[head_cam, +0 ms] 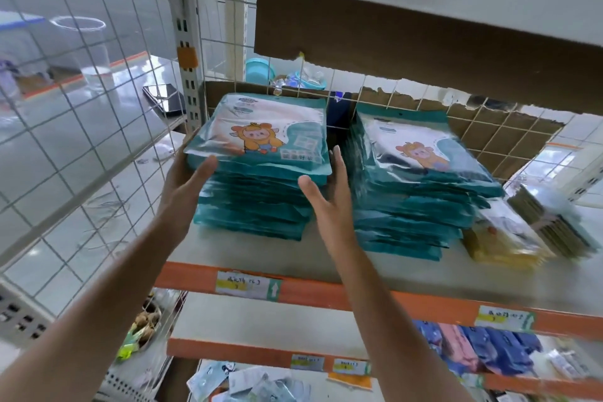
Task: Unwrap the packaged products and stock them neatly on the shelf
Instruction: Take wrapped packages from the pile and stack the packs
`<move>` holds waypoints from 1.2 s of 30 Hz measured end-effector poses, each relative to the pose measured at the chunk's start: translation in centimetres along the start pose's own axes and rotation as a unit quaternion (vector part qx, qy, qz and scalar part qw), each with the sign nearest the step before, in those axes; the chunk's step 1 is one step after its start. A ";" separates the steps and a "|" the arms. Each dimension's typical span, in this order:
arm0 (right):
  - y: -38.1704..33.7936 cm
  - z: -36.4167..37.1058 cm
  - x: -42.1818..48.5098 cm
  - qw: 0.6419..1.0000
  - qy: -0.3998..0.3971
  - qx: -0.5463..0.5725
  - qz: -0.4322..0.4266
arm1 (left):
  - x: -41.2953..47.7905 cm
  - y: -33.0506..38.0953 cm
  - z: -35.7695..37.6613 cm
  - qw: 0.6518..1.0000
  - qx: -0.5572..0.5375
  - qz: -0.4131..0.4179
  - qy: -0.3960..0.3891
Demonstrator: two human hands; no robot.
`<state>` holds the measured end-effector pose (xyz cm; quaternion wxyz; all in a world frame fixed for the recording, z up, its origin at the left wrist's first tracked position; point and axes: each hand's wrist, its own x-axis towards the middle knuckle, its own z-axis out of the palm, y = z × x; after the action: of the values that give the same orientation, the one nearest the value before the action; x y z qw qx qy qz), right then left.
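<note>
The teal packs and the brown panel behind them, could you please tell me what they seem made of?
The teal packs look like glossy plastic film: light glares off the top faces. The brown panel seems matte cardboard, judging by its torn, ragged edges.

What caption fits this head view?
Left hand and right hand flank the left stack of teal packs on the shelf; second stack alongside.

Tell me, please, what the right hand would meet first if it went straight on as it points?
The right hand points into the gap between the left stack and the right stack, so it would likely meet the wire grid behind them first; depth is unclear.
</note>
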<state>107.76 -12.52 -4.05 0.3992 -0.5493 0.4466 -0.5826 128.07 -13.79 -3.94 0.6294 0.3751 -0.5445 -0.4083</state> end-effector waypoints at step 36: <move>-1.2 0.8 7.6 0.977 -0.045 0.113 0.172 | 9.7 -1.6 -1.9 0.977 -0.115 -0.155 -0.096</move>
<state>107.96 -19.54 -0.75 0.5728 -0.4409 0.4472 -0.5268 130.46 -23.26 -1.97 0.5424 0.3394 -0.4869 -0.5946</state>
